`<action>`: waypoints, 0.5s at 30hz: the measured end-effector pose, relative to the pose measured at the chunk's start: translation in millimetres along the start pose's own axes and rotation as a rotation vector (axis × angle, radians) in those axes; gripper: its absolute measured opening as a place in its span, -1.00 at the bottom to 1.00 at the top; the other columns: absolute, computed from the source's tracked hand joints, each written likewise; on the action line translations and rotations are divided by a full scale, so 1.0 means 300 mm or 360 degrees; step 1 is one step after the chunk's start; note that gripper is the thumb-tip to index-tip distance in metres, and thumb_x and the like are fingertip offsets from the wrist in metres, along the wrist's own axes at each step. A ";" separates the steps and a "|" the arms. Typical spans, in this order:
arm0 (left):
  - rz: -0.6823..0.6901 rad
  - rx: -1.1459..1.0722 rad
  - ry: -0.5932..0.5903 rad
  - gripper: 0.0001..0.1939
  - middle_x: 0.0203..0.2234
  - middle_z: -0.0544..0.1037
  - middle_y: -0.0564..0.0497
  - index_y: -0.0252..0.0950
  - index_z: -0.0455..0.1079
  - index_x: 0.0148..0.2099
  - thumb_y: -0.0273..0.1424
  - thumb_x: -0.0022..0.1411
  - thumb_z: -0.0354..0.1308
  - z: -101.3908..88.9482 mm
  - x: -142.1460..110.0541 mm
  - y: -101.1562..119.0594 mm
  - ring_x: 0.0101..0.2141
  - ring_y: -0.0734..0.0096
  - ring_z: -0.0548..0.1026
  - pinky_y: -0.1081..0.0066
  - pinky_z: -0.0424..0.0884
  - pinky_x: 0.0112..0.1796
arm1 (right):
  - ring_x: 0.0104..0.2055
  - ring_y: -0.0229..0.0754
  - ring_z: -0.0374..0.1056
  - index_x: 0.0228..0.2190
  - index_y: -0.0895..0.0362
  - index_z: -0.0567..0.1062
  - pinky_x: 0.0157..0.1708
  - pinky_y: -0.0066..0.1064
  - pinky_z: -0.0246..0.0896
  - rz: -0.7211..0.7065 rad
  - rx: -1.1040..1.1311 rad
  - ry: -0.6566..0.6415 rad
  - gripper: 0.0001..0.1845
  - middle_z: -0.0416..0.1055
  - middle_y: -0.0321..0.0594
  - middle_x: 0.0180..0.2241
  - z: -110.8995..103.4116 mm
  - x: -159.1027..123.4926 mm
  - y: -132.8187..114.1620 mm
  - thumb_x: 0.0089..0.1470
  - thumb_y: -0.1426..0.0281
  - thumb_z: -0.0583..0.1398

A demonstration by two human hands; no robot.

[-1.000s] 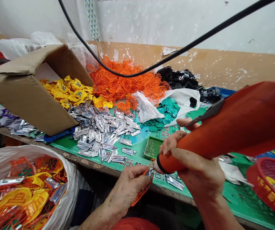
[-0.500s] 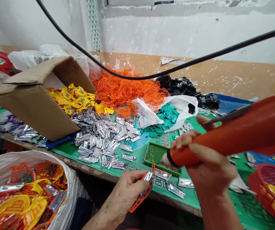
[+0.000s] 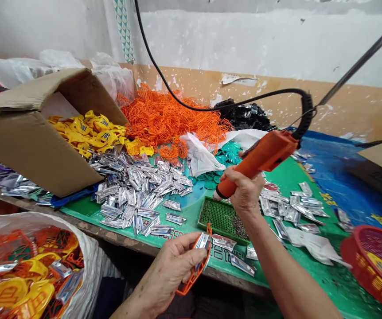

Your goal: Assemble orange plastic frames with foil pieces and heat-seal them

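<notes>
Several coloured heaps (image 3: 174, 119) cover a green mat (image 3: 287, 177) below a peeling wall (image 3: 344, 102).

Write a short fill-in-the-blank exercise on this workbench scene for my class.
The right hand grips a tool with a ____ body. The ____ hand holds an orange plastic frame with a silver piece on it. Yellow plastic pieces lie at the mouth of a tipped ____ box.

orange; left; cardboard

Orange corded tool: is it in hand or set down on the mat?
In hand: the right hand grips the orange corded tool around its body, raised above the green mat.
</notes>
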State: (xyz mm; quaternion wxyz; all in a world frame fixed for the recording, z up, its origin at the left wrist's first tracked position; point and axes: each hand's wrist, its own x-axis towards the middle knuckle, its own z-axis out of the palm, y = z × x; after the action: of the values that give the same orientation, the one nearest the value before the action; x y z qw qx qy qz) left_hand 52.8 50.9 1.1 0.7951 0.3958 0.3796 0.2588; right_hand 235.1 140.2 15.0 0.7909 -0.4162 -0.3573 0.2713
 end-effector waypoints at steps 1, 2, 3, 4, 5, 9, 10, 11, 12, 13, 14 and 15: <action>-0.0003 0.0016 -0.0008 -0.66 -0.57 0.29 0.15 -0.34 0.53 -0.11 -0.27 0.08 0.27 -0.005 0.002 -0.002 -0.66 0.70 -0.03 0.55 -0.18 -0.65 | -0.66 -0.27 0.27 -0.28 0.17 0.45 -0.55 -0.36 0.21 -0.0011 -0.0007 -0.0001 -0.60 0.38 -0.45 -0.65 -0.001 0.003 0.006 -0.29 0.49 0.32; -0.0006 0.0024 -0.0019 -0.66 -0.56 0.29 0.15 -0.34 0.52 -0.09 -0.28 0.09 0.26 -0.010 0.003 -0.005 -0.66 0.71 -0.03 0.55 -0.18 -0.65 | -0.66 -0.27 0.27 -0.31 0.17 0.45 -0.55 -0.36 0.21 -0.0017 -0.0013 -0.0001 -0.62 0.38 -0.45 -0.65 -0.003 0.006 0.011 -0.29 0.49 0.32; -0.0010 0.0028 -0.0033 -0.66 -0.55 0.28 0.15 -0.33 0.51 -0.08 -0.29 0.11 0.25 -0.015 0.005 -0.008 -0.66 0.71 -0.02 0.55 -0.17 -0.65 | -0.66 -0.27 0.27 -0.34 0.17 0.45 -0.56 -0.36 0.21 -0.0019 -0.0019 0.0003 -0.66 0.38 -0.45 -0.65 -0.006 0.008 0.015 -0.29 0.49 0.32; -0.0012 0.0030 -0.0043 -0.67 -0.55 0.29 0.15 -0.33 0.50 -0.07 -0.31 0.12 0.24 -0.019 0.006 -0.011 -0.66 0.72 -0.02 0.55 -0.16 -0.65 | -0.66 -0.27 0.27 -0.37 0.17 0.45 -0.56 -0.36 0.21 -0.0019 -0.0027 0.0007 -0.69 0.37 -0.45 -0.65 -0.009 0.010 0.019 -0.29 0.49 0.32; -0.0013 0.0033 -0.0049 -0.67 -0.55 0.29 0.15 -0.32 0.50 -0.06 -0.32 0.13 0.23 -0.022 0.007 -0.015 -0.66 0.73 -0.02 0.56 -0.16 -0.65 | -0.66 -0.27 0.27 -0.40 0.17 0.45 -0.56 -0.36 0.21 -0.0018 -0.0038 0.0011 -0.72 0.37 -0.45 -0.65 -0.012 0.011 0.023 -0.28 0.48 0.32; -0.0008 0.0032 -0.0062 -0.69 -0.54 0.28 0.15 -0.31 0.49 -0.04 -0.35 0.16 0.21 -0.030 0.011 -0.027 -0.67 0.74 -0.01 0.57 -0.14 -0.65 | -0.65 -0.28 0.27 -0.55 0.17 0.43 -0.53 -0.35 0.23 -0.0023 -0.0085 -0.0003 -0.86 0.38 -0.40 -0.64 -0.017 0.008 0.033 -0.28 0.47 0.30; -0.0006 0.0027 -0.0065 -0.69 -0.54 0.28 0.15 -0.30 0.49 -0.04 -0.35 0.16 0.21 -0.031 0.012 -0.029 -0.66 0.74 -0.01 0.57 -0.14 -0.65 | -0.65 -0.28 0.27 -0.59 0.18 0.42 -0.53 -0.34 0.22 -0.0025 -0.0092 -0.0009 -0.87 0.38 -0.39 -0.64 -0.017 0.007 0.035 -0.27 0.47 0.29; -0.0007 0.0019 -0.0068 -0.68 -0.54 0.28 0.15 -0.30 0.48 -0.04 -0.35 0.15 0.22 -0.032 0.013 -0.030 -0.66 0.74 -0.01 0.57 -0.14 -0.65 | -0.64 -0.28 0.27 -0.61 0.18 0.41 -0.53 -0.34 0.22 -0.0026 -0.0097 -0.0013 -0.88 0.38 -0.38 -0.64 -0.016 0.006 0.036 -0.27 0.47 0.29; -0.0008 0.0012 -0.0069 -0.68 -0.54 0.29 0.15 -0.30 0.48 -0.04 -0.34 0.15 0.22 -0.033 0.015 -0.031 -0.66 0.74 -0.01 0.57 -0.14 -0.65 | -0.64 -0.27 0.27 -0.61 0.18 0.42 -0.53 -0.34 0.21 -0.0027 -0.0100 -0.0016 -0.88 0.38 -0.37 -0.64 -0.015 0.006 0.037 -0.27 0.47 0.29; -0.0009 0.0003 -0.0066 -0.68 -0.54 0.29 0.15 -0.29 0.48 -0.04 -0.34 0.14 0.23 -0.033 0.016 -0.031 -0.66 0.74 -0.01 0.56 -0.15 -0.65 | -0.64 -0.27 0.26 -0.59 0.18 0.42 -0.54 -0.34 0.21 -0.0028 -0.0100 -0.0018 -0.88 0.38 -0.37 -0.65 -0.014 0.006 0.038 -0.27 0.47 0.29; -0.0012 -0.0006 -0.0063 -0.67 -0.53 0.30 0.15 -0.29 0.48 -0.04 -0.34 0.14 0.23 -0.034 0.017 -0.032 -0.66 0.74 -0.01 0.56 -0.15 -0.65 | -0.64 -0.27 0.26 -0.57 0.18 0.43 -0.53 -0.35 0.21 -0.0030 -0.0100 -0.0019 -0.87 0.38 -0.38 -0.65 -0.013 0.007 0.039 -0.27 0.47 0.29; -0.0015 -0.0011 -0.0063 -0.67 -0.53 0.30 0.14 -0.29 0.48 -0.04 -0.33 0.14 0.24 -0.035 0.018 -0.033 -0.66 0.73 -0.01 0.55 -0.15 -0.65 | -0.64 -0.27 0.26 -0.54 0.17 0.43 -0.53 -0.35 0.22 -0.0032 -0.0099 -0.0022 -0.86 0.38 -0.40 -0.65 -0.013 0.007 0.039 -0.27 0.46 0.29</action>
State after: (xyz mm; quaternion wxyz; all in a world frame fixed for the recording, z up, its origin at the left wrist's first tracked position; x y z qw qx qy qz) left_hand 48.5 53.8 -13.3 0.8051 0.3963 0.3646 0.2485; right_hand 237.9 146.0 4.1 0.7778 -0.4352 -0.3751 0.2547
